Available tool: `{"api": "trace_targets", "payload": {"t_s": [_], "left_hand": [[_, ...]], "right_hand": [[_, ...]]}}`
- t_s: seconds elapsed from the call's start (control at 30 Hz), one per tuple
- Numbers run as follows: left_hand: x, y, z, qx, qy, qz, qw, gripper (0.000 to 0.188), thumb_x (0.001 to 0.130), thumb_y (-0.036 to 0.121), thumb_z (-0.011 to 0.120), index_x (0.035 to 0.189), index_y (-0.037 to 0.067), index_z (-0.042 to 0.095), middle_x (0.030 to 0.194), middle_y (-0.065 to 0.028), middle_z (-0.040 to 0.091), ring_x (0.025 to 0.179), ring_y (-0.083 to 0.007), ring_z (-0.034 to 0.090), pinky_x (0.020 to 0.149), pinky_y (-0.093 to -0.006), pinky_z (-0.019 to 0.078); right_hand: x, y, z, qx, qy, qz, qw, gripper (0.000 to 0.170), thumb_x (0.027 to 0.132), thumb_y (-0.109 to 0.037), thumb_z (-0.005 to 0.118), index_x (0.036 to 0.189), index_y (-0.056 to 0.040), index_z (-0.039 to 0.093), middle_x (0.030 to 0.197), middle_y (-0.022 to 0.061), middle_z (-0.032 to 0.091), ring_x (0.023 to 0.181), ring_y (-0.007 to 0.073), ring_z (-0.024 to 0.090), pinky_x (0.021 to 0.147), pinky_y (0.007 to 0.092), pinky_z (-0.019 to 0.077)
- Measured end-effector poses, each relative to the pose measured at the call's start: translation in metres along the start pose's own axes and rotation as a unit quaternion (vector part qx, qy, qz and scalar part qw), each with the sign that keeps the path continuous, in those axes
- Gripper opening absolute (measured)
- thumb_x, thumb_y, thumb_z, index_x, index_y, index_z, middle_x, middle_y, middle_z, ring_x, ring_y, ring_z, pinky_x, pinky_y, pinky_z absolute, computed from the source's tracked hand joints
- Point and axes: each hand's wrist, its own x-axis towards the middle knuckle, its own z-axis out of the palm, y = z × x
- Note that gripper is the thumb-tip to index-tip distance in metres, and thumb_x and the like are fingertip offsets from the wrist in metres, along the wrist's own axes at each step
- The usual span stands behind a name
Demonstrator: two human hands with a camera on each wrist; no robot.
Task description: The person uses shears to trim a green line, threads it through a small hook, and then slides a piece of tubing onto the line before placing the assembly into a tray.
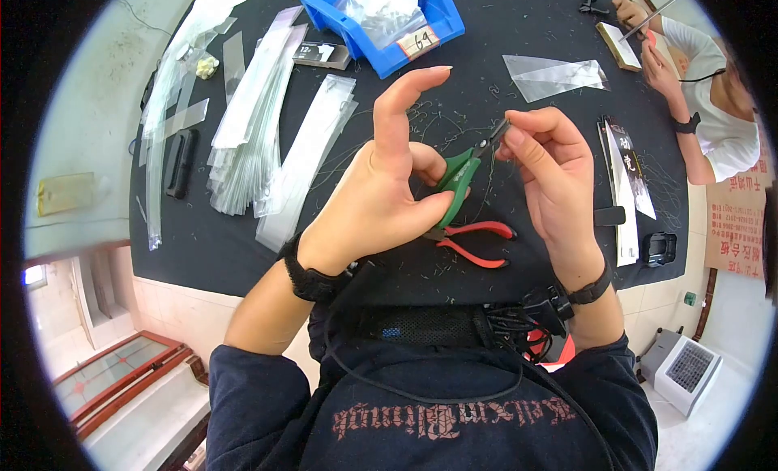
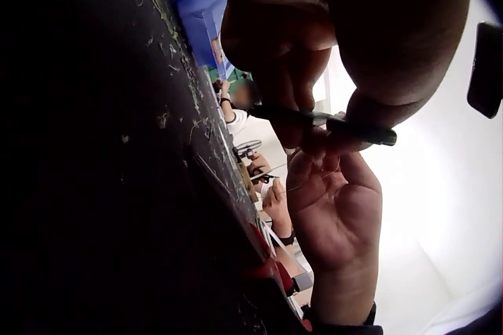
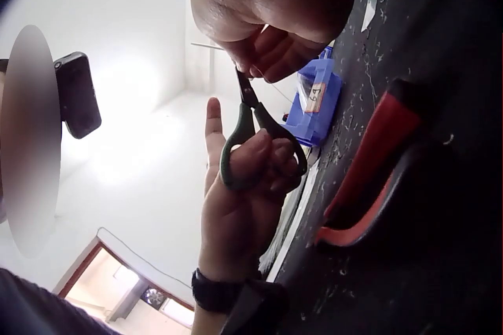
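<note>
In the head view the left hand (image 1: pixel 377 199) grips green-handled scissors (image 1: pixel 460 179), thumb and a finger in the loops, index finger raised. Their blades point at the fingertips of the right hand (image 1: pixel 559 187), which pinches a small dark piece (image 1: pixel 500 132). From the right wrist view, the scissors (image 3: pixel 250 115) reach up to the right hand's (image 3: pixel 271 5) fingertips, with the left hand (image 3: pixel 244 201) below. A thin strand is faintly visible by the right hand (image 2: pixel 338 209) in the left wrist view; what exactly the blades touch cannot be told.
Red-handled pliers (image 1: pixel 478 242) lie on the black table just below the hands. A blue bin (image 1: pixel 389 53) of bags stands beyond. Clear plastic sleeves (image 1: pixel 251 122) lie to the left, a black tray (image 1: pixel 660 249) to the right. Another person (image 1: pixel 713 98) works at the far right.
</note>
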Motion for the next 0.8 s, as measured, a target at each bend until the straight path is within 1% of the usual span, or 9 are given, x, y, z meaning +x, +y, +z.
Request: {"api": "trace_targets", "payload": {"t_s": [0.13, 0.23, 0.3, 0.33, 0.4, 0.63, 0.73, 0.8], "left_hand": [[-0.0011, -0.0004, -0.0005, 0.002, -0.004, 0.002, 1.0, 0.107, 0.074, -0.005, 0.076, 0.151, 0.006, 0.003, 0.156, -0.0095, 0.016, 0.074, -0.0135, 0.067, 0.06, -0.0247, 0.0496], [-0.0012, 0.0011, -0.0025, 0.012, -0.011, 0.001, 1.0, 0.104, 0.074, -0.004, 0.076, 0.151, 0.004, 0.006, 0.156, -0.0097, 0.015, 0.074, -0.0134, 0.068, 0.06, -0.0248, 0.05], [-0.0003, -0.0003, -0.0039, 0.065, -0.026, 0.014, 0.997, 0.1, 0.074, -0.004, 0.076, 0.15, 0.003, 0.011, 0.156, -0.0099, 0.015, 0.073, -0.0133, 0.068, 0.06, -0.0247, 0.0499], [-0.0007, -0.0003, -0.0031, 0.065, -0.025, 0.014, 0.997, 0.1, 0.074, -0.004, 0.076, 0.15, 0.003, 0.011, 0.156, -0.0099, 0.015, 0.073, -0.0133, 0.068, 0.06, -0.0247, 0.0499], [-0.0018, -0.0002, -0.0009, 0.01, -0.007, -0.008, 1.0, 0.097, 0.075, -0.003, 0.076, 0.149, 0.002, 0.014, 0.156, -0.0098, 0.015, 0.073, -0.0131, 0.067, 0.059, -0.0246, 0.0498], [-0.0015, 0.0027, -0.0026, 0.006, -0.018, -0.022, 1.0, 0.097, 0.074, -0.003, 0.076, 0.149, 0.001, 0.014, 0.156, -0.0092, 0.013, 0.071, -0.012, 0.067, 0.059, -0.0243, 0.0492], [-0.0004, 0.0035, -0.003, 0.024, -0.029, -0.027, 0.999, 0.098, 0.074, -0.002, 0.076, 0.148, 0.0, 0.013, 0.156, -0.0096, 0.012, 0.068, -0.0108, 0.065, 0.058, -0.0238, 0.0486], [-0.0008, 0.0051, -0.0017, -0.008, -0.004, -0.014, 1.0, 0.097, 0.075, -0.001, 0.076, 0.148, -0.001, 0.013, 0.156, -0.0102, 0.012, 0.065, -0.0098, 0.063, 0.057, -0.0238, 0.0476]], "right_hand": [[0.0003, -0.0006, -0.0006, -0.006, -0.007, -0.001, 1.0, 0.016, 0.089, -0.003, 0.068, 0.105, 0.0001, 0.068, 0.091, 0.0043, 0.068, 0.08, 0.01, 0.062, 0.076, 0.0229, 0.0508], [0.0006, -0.0001, -0.0016, -0.005, -0.011, -0.004, 1.0, 0.016, 0.089, -0.003, 0.068, 0.104, 0.0001, 0.068, 0.091, 0.0045, 0.068, 0.08, 0.0101, 0.062, 0.076, 0.0231, 0.0511], [0.0008, 0.0001, -0.0015, -0.003, -0.011, -0.004, 1.0, 0.015, 0.089, -0.003, 0.068, 0.104, 0.0002, 0.068, 0.091, 0.0046, 0.068, 0.079, 0.0102, 0.062, 0.075, 0.0233, 0.0512], [0.001, 0.0002, -0.0014, 0.001, -0.011, -0.004, 1.0, 0.015, 0.089, -0.002, 0.068, 0.103, 0.0002, 0.068, 0.09, 0.0048, 0.068, 0.079, 0.0103, 0.062, 0.075, 0.0234, 0.0513], [0.0011, 0.001, -0.0021, 0.001, -0.012, -0.005, 1.0, 0.015, 0.089, -0.002, 0.068, 0.103, 0.0004, 0.068, 0.09, 0.0049, 0.068, 0.079, 0.0105, 0.063, 0.075, 0.0235, 0.0514], [0.0011, 0.0015, -0.0042, 0.0, -0.017, 0.005, 1.0, 0.015, 0.088, -0.002, 0.068, 0.103, 0.0007, 0.068, 0.091, 0.0057, 0.068, 0.079, 0.0111, 0.063, 0.075, 0.0236, 0.0514], [0.0011, 0.0009, -0.0041, 0.006, -0.017, 0.006, 1.0, 0.015, 0.088, -0.002, 0.068, 0.103, 0.0008, 0.068, 0.091, 0.0058, 0.068, 0.079, 0.0112, 0.063, 0.075, 0.0235, 0.0512], [0.0011, -0.0005, -0.0032, 0.007, -0.015, 0.004, 1.0, 0.015, 0.088, -0.002, 0.068, 0.103, 0.0009, 0.068, 0.091, 0.0057, 0.068, 0.079, 0.0111, 0.063, 0.075, 0.0234, 0.0511]]}}
